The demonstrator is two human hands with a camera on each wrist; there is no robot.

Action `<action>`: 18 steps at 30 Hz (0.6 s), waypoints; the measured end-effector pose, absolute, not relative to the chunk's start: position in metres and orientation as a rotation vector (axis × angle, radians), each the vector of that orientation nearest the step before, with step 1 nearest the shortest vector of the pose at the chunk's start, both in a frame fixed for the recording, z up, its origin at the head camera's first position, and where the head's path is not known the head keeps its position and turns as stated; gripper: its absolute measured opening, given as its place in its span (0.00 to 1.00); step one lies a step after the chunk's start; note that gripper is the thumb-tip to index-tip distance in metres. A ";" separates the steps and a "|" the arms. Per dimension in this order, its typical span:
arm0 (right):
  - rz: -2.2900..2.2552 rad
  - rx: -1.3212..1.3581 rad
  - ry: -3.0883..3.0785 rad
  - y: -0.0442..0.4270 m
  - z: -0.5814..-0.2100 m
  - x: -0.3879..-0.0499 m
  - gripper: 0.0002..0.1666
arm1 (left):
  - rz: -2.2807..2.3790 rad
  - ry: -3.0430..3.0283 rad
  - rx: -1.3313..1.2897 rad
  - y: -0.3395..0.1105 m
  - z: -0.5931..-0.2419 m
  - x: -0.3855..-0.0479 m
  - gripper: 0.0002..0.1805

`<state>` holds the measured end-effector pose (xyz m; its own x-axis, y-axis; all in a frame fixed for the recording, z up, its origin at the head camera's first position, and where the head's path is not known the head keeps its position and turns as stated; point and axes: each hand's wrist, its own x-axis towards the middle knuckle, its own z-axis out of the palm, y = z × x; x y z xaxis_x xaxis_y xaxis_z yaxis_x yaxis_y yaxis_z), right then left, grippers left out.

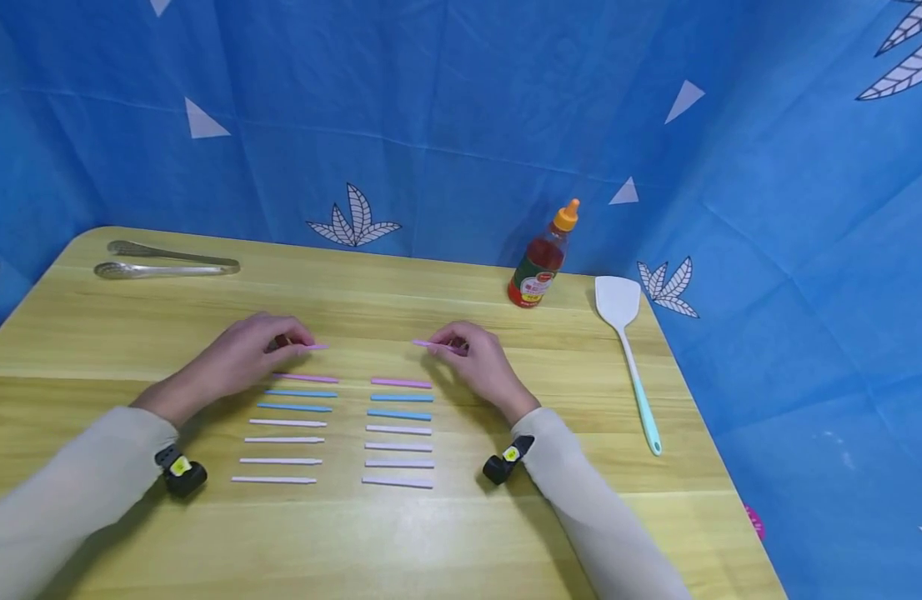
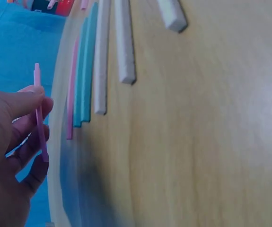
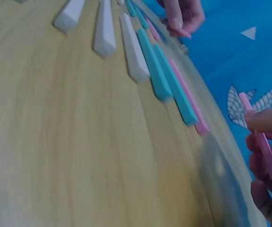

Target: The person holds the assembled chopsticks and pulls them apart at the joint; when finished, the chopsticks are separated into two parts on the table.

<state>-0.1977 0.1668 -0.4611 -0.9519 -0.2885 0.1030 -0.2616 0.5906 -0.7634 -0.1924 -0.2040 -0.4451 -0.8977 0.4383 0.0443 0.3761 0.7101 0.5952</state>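
My left hand (image 1: 262, 346) pinches a slim pink stick (image 2: 40, 125) between thumb and fingers, above the far end of the left column of sticks. Another pink stick (image 3: 263, 146) is pinched in my right hand (image 1: 476, 358), beyond the far end of the right column. Each column runs from white sticks near me, through blue ones, to a pink stick at the far end. The left column's pink stick (image 1: 307, 378) lies just below my left hand; the right column's pink stick (image 1: 401, 383) lies left of and below my right hand.
Metal tongs (image 1: 168, 270) lie at the back left of the wooden table (image 1: 506, 533). A sauce bottle (image 1: 538, 265) with an orange cap stands at the back. To the right lies a white spatula (image 1: 618, 302) with a mint handle. Blue cloth (image 1: 461, 108) hangs behind.
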 end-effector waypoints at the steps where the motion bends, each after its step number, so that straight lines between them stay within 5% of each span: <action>1: -1.303 -0.502 2.773 0.163 -0.462 -0.198 0.07 | 0.937 2.799 0.676 -0.202 -0.446 -0.193 0.07; 18: -1.136 -0.657 2.712 0.127 -0.470 -0.196 0.08 | 0.852 2.766 0.693 -0.187 -0.451 -0.190 0.06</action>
<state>-0.1962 0.1267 -0.4695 -0.8969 -0.4395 0.0484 -0.3427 0.6219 -0.7041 -0.1899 -0.1868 -0.4506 -0.8786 0.4772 -0.0207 0.3828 0.7293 0.5671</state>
